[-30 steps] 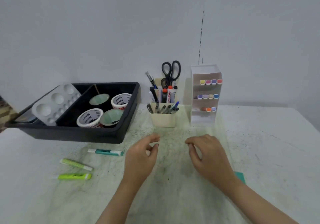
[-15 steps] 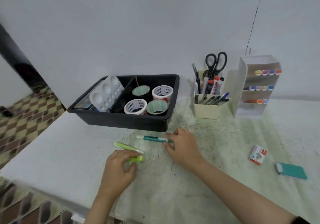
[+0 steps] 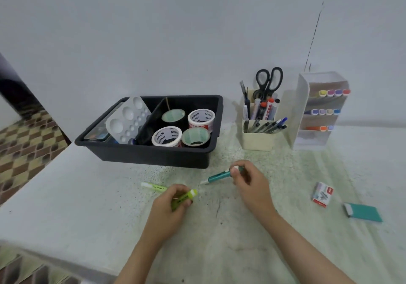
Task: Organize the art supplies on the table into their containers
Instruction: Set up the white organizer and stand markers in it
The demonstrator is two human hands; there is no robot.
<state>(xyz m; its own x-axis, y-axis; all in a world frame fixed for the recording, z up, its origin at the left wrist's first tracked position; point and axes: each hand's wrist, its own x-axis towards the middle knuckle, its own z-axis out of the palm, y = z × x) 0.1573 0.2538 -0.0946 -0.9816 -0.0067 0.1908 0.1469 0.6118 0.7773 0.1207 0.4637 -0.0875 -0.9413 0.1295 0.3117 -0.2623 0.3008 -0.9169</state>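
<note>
My left hand (image 3: 170, 209) grips a lime-green highlighter (image 3: 185, 198) just above the table, its white end pointing up-right. My right hand (image 3: 250, 184) pinches a teal marker (image 3: 217, 176) by one end, its white tip angled down-left. A second, thinner lime-green marker (image 3: 153, 186) lies on the table left of my left hand. Behind stand a black bin (image 3: 153, 156) with tape rolls and a paint palette, a cream pen holder (image 3: 258, 139) with pens and scissors, and a white marker rack (image 3: 316, 112).
A small red-and-white staple box (image 3: 323, 194) and a teal pad (image 3: 363, 212) lie on the table to the right. The table's left edge drops to a checkered floor (image 3: 24, 134). A wall rises directly behind the containers.
Both hands moved from the table's middle to the markers at left. My left hand closed on the green highlighter and my right hand lifted the teal marker off the table.
</note>
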